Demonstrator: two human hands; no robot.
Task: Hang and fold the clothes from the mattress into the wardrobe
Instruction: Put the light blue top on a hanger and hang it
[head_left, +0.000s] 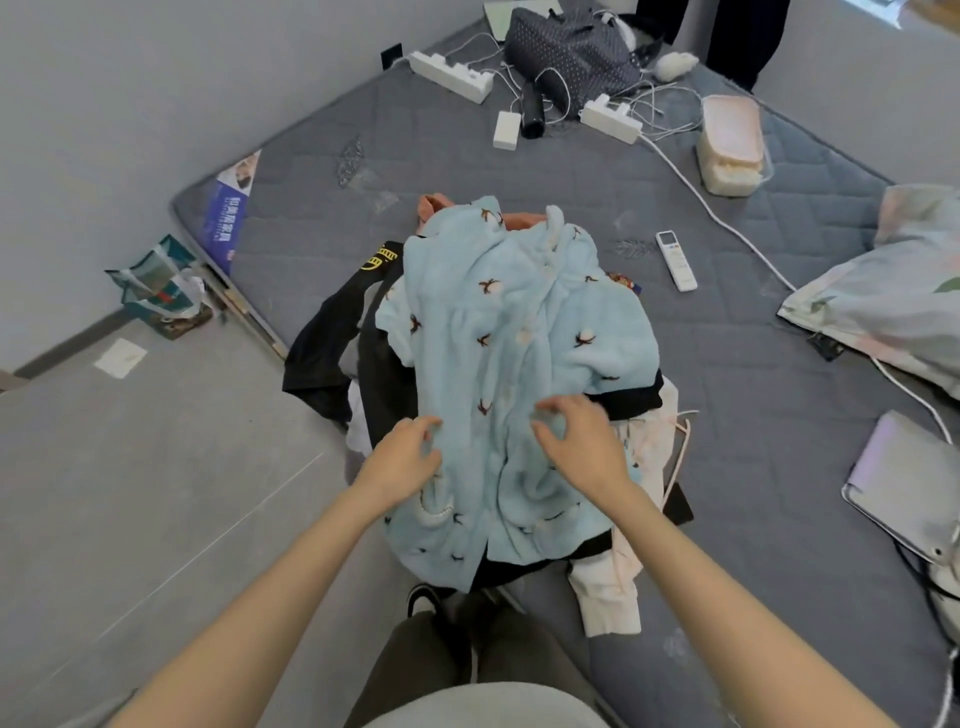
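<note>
Fleece, pale blue with small brown sprig motifs: the blue fleece garment (519, 338) tops the clothes pile (608, 597), which sits on the grey mattress (753, 364) near its front edge, directly before the person. Wardrobe not in view.

Hands: the left hand (408, 460) is at the garment's left edge and the right hand (584, 447) is over its near middle. Both have fingers curled claw-wise onto the fabric. Whether either has actually closed on a fold I cannot tell (the fleece nap hides the fingertips).

Step in hand, by my reading: taking up the top garment, with the task barely begun.

Notes for doing it well:
- A grip this low gathers only a bunch of cloth. The shoulders look to lie at the far end, so reaching there would probably let it hang straight.
- Lift straight upward so the black garment (322, 353) beneath does not drag along.
- A placket with pale buttons runs down the centre. Line it up before hanging or folding.

Writing:
- A blue label (228, 208) on the mattress side carries white characters, too small to read.
- The black garment's sleeve shows a yellow print that is not legible.
- The white remote (675, 260) shows no readable marking.
- No brand made out.
</note>
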